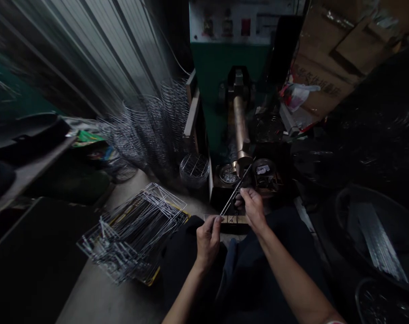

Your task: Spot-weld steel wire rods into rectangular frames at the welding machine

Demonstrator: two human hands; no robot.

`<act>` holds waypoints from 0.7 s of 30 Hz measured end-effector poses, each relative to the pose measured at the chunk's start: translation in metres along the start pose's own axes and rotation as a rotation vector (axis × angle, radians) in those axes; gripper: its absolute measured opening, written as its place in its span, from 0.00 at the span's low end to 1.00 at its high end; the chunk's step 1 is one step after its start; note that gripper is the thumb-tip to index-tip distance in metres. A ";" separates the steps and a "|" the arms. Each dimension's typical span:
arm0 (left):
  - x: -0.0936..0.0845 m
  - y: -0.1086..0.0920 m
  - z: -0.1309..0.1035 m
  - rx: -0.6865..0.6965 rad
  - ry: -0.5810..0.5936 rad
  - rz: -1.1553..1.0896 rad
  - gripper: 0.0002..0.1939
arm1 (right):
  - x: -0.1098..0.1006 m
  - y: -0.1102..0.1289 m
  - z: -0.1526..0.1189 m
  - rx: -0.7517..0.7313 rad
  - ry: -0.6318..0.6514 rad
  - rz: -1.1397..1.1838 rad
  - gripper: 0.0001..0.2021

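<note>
A thin metal wire frame (232, 198) slants up from my left hand (208, 238) towards the copper-coloured arm of a machine (241, 128). My left hand pinches the near end of the frame between thumb and fingers. Further along, my right hand (252, 208) is closed, thumb against fingers, beside the same frame; exactly what its fingertips hold is hard to see. The far end of the frame lies at the machine's lower electrode tip (238, 168). Just left of that tip is a small round dish (228, 173) of tiny metal pieces.
On the left, a yellow-edged crate (153, 275) carries a pile of wire frames (133, 234). Behind it stand stacks of round wire racks (147, 121). A dark tub (346, 225) with straight metal rods (382, 243) sits at right. Cardboard boxes (326, 76) are stacked at back right.
</note>
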State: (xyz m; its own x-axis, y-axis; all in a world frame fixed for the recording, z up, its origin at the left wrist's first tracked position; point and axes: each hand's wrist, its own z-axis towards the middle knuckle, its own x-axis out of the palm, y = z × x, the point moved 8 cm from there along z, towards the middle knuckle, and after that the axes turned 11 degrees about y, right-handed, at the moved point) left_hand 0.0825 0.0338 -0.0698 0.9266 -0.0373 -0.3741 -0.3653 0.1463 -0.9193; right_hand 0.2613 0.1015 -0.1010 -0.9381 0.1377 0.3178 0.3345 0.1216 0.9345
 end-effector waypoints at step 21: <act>0.003 -0.013 0.008 0.038 -0.027 0.067 0.13 | 0.003 0.012 0.004 -0.051 0.037 0.111 0.17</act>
State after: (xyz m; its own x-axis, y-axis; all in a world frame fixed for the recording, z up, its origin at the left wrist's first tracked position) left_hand 0.0910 0.0392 -0.0577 0.9025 0.0001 -0.4308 -0.4233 0.1848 -0.8869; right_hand 0.2631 0.1072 -0.0896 -0.8986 0.1108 0.4246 0.4324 0.0577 0.8999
